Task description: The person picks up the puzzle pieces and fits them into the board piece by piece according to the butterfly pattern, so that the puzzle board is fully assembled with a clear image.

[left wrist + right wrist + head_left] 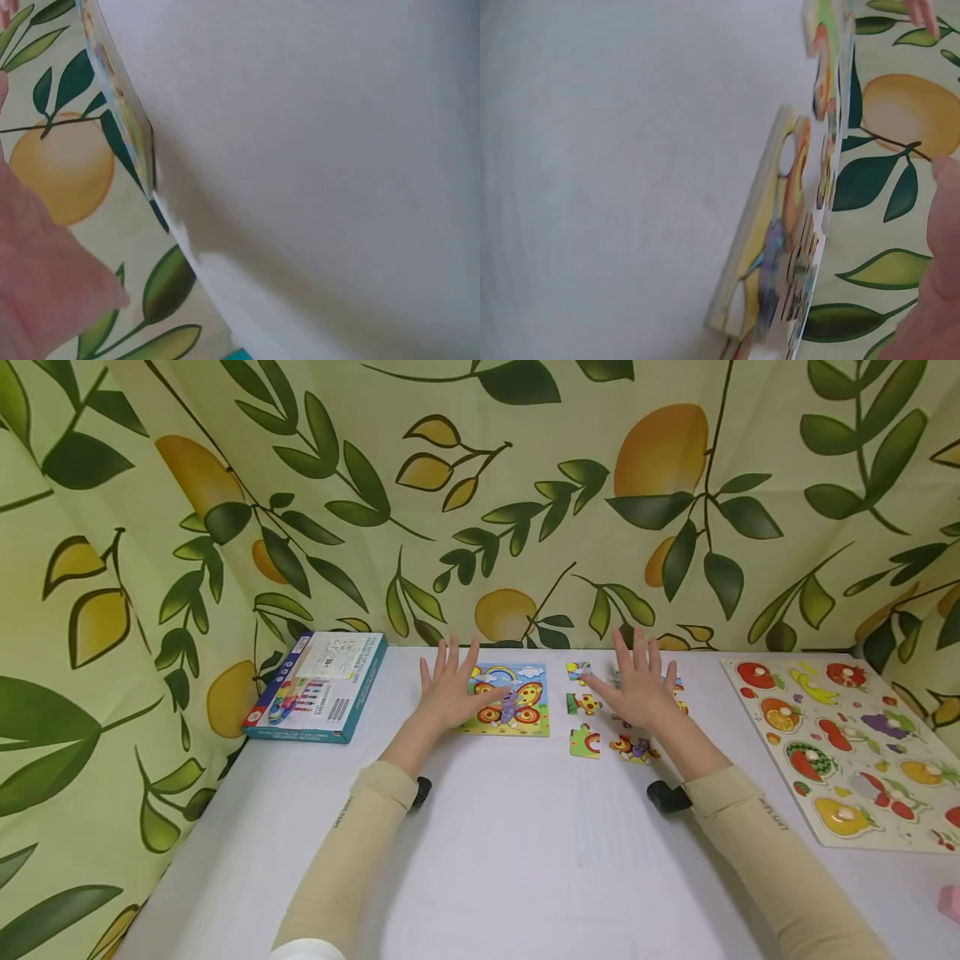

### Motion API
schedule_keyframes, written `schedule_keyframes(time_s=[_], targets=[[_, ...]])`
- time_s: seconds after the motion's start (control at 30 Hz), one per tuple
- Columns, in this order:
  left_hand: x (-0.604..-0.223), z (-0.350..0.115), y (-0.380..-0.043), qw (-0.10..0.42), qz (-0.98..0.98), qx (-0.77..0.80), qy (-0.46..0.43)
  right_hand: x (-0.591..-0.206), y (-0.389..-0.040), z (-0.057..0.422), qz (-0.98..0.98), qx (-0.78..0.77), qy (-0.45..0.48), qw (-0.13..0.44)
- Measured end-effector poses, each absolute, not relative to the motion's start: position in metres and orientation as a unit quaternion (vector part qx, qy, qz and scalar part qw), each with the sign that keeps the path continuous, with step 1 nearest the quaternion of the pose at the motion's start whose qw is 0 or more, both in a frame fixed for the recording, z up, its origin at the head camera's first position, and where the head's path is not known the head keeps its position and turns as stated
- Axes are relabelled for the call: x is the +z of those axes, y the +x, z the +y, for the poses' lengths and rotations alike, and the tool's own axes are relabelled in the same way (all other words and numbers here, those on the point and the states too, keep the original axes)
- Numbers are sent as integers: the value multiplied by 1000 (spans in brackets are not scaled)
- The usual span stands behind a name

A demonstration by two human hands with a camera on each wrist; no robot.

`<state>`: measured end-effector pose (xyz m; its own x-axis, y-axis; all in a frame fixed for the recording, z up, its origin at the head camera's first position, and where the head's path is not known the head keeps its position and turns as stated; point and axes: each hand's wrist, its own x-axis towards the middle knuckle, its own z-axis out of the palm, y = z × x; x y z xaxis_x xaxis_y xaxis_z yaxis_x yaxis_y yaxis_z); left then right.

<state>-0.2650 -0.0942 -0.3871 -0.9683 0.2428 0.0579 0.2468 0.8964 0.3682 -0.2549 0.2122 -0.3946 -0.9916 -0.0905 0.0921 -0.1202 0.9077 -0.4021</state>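
Observation:
My left hand (448, 695), fingers spread, hovers at the left side of a square butterfly picture board (534, 723) with a rainbow on it. Over a group of loose jigsaw pieces (585, 742) hangs my right hand (642, 692), its fingers also spread and nothing held. Those pieces lie to the right of the board, and some are partly hidden under the right hand. In the right wrist view a thick butterfly piece (769, 247) shows close up. The left wrist view catches the edge of the board (124, 112) and part of the left palm (52, 277).
A teal-edged box (322, 689) lies at the back left of the white table (510, 860). On the right is a wooden fruit knob puzzle (832, 752). Something pink (949, 902) sits at the right edge. A leaf-patterned curtain (480, 485) hangs behind.

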Motion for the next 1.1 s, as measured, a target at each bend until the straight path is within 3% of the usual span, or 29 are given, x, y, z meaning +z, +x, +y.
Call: schedule_keyframes(time_s=[0.23, 0.43, 1.1], targets=[[-393, -110, -269, -91, -944, -271, -166, -393, -267, 213, -949, 291, 114, 29], [-397, -121, -270, -167, -925, -303, -160, -392, -278, 210, -944, 310, 112, -17], [-402, -128, -271, -196, -920, -290, -174, -399, -304, 202, -947, 300, 68, -87]])
